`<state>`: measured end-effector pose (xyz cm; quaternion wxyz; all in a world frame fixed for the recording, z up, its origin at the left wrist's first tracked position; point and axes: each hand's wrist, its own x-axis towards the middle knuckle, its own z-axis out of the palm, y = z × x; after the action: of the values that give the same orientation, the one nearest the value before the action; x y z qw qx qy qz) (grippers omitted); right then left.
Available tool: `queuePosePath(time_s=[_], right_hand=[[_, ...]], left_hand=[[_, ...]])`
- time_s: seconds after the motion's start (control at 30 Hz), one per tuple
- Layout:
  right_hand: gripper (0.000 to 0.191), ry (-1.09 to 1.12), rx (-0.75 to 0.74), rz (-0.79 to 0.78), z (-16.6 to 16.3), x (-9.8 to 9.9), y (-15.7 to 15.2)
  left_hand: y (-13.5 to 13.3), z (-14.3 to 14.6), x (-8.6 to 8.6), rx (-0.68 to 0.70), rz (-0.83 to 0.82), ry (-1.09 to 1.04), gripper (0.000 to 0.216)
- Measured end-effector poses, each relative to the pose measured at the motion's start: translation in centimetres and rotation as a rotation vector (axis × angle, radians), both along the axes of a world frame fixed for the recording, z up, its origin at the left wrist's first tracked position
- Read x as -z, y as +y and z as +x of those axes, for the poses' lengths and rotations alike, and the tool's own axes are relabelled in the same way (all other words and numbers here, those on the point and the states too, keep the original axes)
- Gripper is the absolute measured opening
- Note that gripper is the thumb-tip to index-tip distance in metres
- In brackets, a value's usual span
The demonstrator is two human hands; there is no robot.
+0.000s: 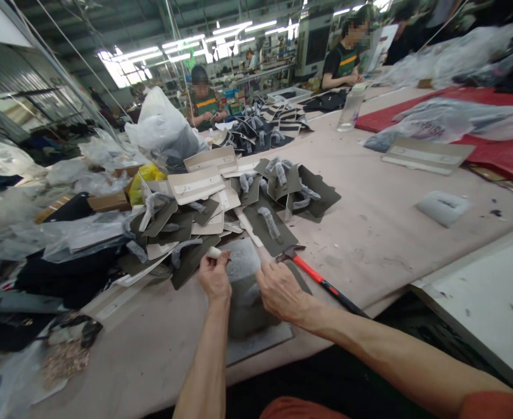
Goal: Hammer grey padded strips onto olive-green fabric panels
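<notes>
While the left hand [216, 280] pinches a stubby white cylinder [213, 252], the right hand [282, 290] curls at a smooth, dark panel [244, 314] lying on the desk [370, 233] between them; whether it grips anything cannot be told. An uneven push could skid the panel; a nudge could topple the heap [199, 186] of stiff sheets with plastic-wrapped, curved handles [269, 224].

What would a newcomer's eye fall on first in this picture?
Probably the red-and-black-handled tool beside the right hand, bright against the pale table. Next, perhaps, the heap of grey-green and beige pieces beyond the left hand, then the red material at upper right.
</notes>
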<state>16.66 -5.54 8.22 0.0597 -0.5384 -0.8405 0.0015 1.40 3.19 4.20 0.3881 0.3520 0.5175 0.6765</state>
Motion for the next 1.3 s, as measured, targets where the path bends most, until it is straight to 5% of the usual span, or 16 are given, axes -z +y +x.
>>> queuePosePath(time_s=[0.1, 0.2, 0.4, 0.53, 1.17, 1.3], right_hand=[[0.014, 0.048, 0.151, -0.058, 0.0, -2.6, 0.1], [0.016, 0.167, 0.278, -0.18, -0.3, -2.3, -0.2], [0.028, 0.324, 0.387, -0.32, -1.4, 3.3, -1.9], [0.044, 0.437, 0.436, -0.273, -1.4, 3.9, -2.3], [0.037, 0.516, 0.336, -0.34, -1.3, 5.5, -1.9], [0.053, 0.707, 0.248, -0.281, 0.0, 5.7, -2.6]], left_hand=[[-1.0, -1.4, -4.8, 0.004, 0.2, 0.162, 0.029], [-2.0, -1.3, -6.2, 0.067, 0.217, 0.244, 0.028], [-2.9, 1.0, 1.4, 0.331, -0.025, 0.203, 0.026], [-2.9, 1.0, 4.5, 0.354, -0.093, 0.162, 0.032], [-2.4, 2.1, 6.2, 0.574, -0.094, 0.222, 0.025], [-2.4, 2.0, 6.1, 0.599, -0.102, 0.277, 0.023]])
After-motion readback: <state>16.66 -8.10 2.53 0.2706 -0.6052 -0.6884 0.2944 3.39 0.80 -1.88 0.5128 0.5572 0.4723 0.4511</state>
